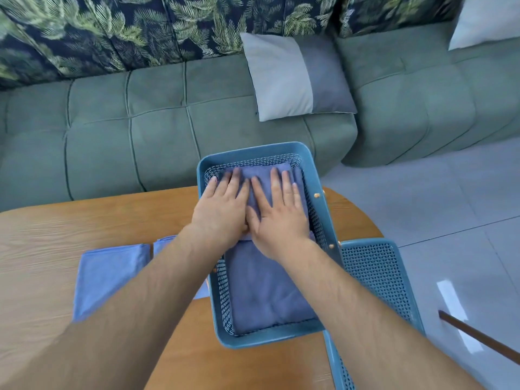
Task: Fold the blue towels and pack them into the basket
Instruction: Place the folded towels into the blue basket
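A blue mesh basket (254,153) stands on the wooden table (42,235), reaching past its far edge. Inside lie two folded dark blue towels: one in the far half (297,181), one in the near half (264,288). My left hand (222,205) and my right hand (277,211) lie flat side by side on the far towel, fingers straight, pressing it down. Left of the basket, a lighter blue folded towel (107,274) lies on the table. A second light blue towel (163,243) beside it is mostly hidden by my left forearm.
A second blue mesh basket or lid (377,274) sits at the table's right edge, partly under my right forearm. A green sofa (140,122) with a grey cushion (295,77) runs behind the table. Grey tiled floor (450,206) lies to the right, with a brown stick (478,336).
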`<state>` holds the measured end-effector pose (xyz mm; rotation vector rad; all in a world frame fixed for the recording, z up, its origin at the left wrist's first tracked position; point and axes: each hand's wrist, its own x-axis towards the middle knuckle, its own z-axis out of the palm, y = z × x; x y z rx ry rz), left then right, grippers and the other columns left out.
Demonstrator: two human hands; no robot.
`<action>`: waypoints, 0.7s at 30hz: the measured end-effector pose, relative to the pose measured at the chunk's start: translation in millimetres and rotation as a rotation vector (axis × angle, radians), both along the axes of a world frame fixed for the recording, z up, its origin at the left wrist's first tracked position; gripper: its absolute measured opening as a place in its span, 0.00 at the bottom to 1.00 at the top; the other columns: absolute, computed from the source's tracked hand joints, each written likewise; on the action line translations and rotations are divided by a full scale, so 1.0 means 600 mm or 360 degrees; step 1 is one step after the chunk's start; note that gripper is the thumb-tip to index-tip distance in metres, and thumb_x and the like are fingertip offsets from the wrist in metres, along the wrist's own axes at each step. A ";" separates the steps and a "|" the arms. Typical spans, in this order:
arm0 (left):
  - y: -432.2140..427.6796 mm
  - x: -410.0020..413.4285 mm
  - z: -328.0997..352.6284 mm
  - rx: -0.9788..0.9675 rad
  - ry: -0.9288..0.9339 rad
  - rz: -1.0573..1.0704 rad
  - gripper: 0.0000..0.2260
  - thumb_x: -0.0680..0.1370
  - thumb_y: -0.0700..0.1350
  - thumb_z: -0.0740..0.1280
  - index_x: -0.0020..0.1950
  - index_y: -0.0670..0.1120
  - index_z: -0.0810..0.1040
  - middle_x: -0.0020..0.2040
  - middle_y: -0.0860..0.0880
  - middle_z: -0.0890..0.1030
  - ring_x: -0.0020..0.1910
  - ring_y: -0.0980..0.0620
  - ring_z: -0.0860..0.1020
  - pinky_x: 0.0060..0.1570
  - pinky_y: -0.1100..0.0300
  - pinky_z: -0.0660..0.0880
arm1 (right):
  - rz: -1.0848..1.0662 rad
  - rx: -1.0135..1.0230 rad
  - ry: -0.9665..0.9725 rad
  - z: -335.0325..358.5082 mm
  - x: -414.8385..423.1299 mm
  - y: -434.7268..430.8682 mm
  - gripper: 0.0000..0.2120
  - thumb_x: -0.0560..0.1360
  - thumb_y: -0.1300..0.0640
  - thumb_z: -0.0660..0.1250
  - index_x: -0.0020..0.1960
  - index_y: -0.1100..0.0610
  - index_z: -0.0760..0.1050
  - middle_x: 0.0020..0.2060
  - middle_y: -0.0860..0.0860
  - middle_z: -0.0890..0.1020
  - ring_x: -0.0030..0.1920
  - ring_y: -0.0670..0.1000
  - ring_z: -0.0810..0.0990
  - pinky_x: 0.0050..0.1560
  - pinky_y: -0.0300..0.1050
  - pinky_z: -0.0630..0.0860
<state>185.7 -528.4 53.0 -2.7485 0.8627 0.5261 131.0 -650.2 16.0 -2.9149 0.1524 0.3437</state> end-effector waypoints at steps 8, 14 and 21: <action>-0.028 0.005 -0.039 0.0290 0.0029 0.0000 0.30 0.85 0.49 0.51 0.80 0.37 0.41 0.81 0.34 0.46 0.80 0.37 0.52 0.78 0.46 0.48 | 0.0004 -0.0075 0.0116 -0.041 0.012 -0.001 0.30 0.80 0.40 0.35 0.79 0.47 0.31 0.79 0.59 0.32 0.79 0.59 0.29 0.76 0.58 0.29; -0.034 0.001 -0.022 0.0200 0.0099 0.0058 0.31 0.84 0.50 0.53 0.81 0.40 0.45 0.81 0.36 0.48 0.80 0.38 0.52 0.79 0.46 0.47 | 0.0063 -0.0018 0.0216 -0.020 0.010 -0.010 0.30 0.85 0.41 0.44 0.81 0.47 0.35 0.79 0.58 0.32 0.78 0.58 0.28 0.78 0.57 0.31; 0.034 -0.047 0.030 -0.0586 -0.0214 -0.0010 0.25 0.80 0.45 0.65 0.76 0.43 0.67 0.79 0.43 0.63 0.79 0.45 0.61 0.77 0.49 0.52 | -0.0111 0.0283 0.0005 0.093 -0.023 0.023 0.27 0.85 0.50 0.54 0.82 0.54 0.54 0.82 0.57 0.49 0.82 0.56 0.43 0.79 0.52 0.42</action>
